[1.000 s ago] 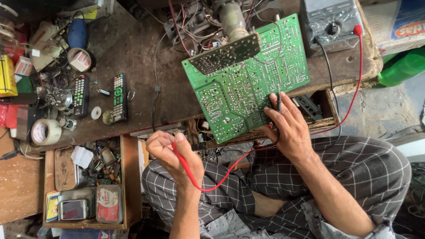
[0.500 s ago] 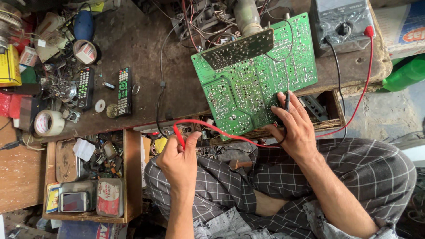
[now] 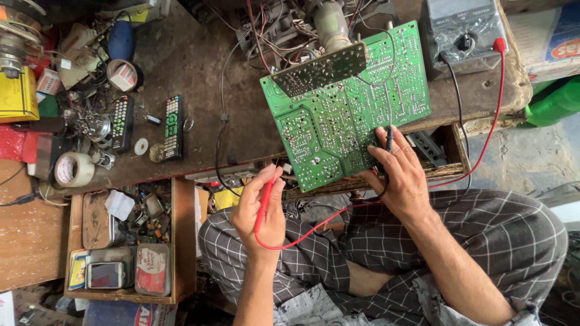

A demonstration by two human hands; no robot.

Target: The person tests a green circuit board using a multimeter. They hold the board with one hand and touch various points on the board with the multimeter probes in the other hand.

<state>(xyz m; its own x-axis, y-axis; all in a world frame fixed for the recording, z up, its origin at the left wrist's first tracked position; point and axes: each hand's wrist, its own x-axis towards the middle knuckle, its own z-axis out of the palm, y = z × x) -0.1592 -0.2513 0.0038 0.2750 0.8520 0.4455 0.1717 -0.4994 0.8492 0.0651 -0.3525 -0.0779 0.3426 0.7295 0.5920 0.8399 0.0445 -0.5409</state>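
The left hand [image 3: 261, 208] is closed around a red test probe [image 3: 263, 205], its fingers [image 3: 275, 187] curled on the shaft so that the tip points up toward the near left corner of the green circuit board [image 3: 344, 108]; the tip sits just short of the board's edge, and whether it touches cannot be told. A red lead [image 3: 314, 228] loops from the probe's lower end across the lap of checked trousers [image 3: 483, 241] and runs up the right side to a red plug on the grey meter [image 3: 465, 30], which stands at the far right of the table [image 3: 199, 72]. The right hand [image 3: 402, 178] lies on the near right edge of the board, fingers pinched around a black test probe [image 3: 388, 140] held upright with its tip on the solder side. A black lead [image 3: 454, 108] leaves the meter and runs down toward that hand. The board leans tilted, its far edge among a tangle of wires and a grey tube neck [image 3: 331, 24]. To the left on the table lie two black remote controls [image 3: 173, 125], a roll of tape [image 3: 74, 169] and small parts. Near left, an open wooden drawer [image 3: 180, 241] holds tins, a phone and scraps.
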